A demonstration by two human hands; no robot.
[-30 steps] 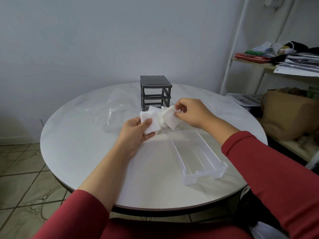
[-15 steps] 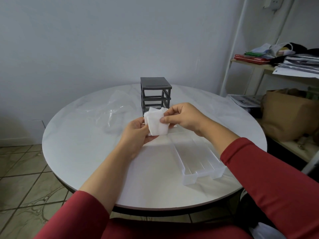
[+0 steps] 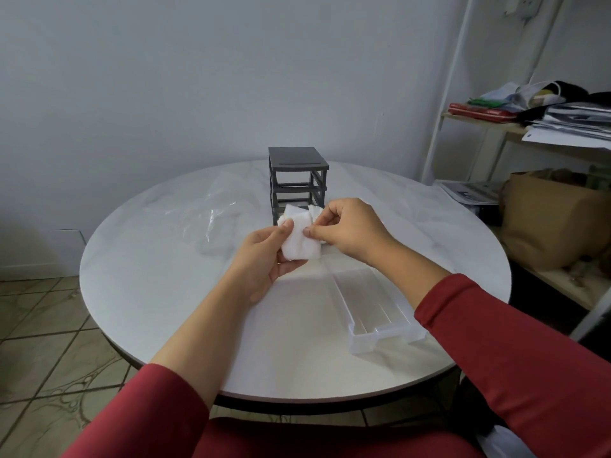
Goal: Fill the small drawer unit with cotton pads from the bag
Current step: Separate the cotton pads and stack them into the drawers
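Gripped cotton pads (image 3: 299, 241) w/ L hand (image 3: 263, 259), pinched same stack w/ R hand (image 3: 350, 231), above marble surface (image 3: 165, 292), clear drawer (image 3: 380, 302) below R wrist, grey drawer unit (image 3: 297, 166) just behind, plastic bag (image 3: 211, 213) to L.

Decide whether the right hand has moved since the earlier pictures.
Yes. The right hand moved left: earlier it pinched pads to the right of the unit; now it pinches them in front of it, beside the left hand.

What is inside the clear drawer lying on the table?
No pads show inside the clear drawer, only its bare ribbed floor. Its far end is partly covered by the right hand, which, with the left hand, holds the cotton pads.
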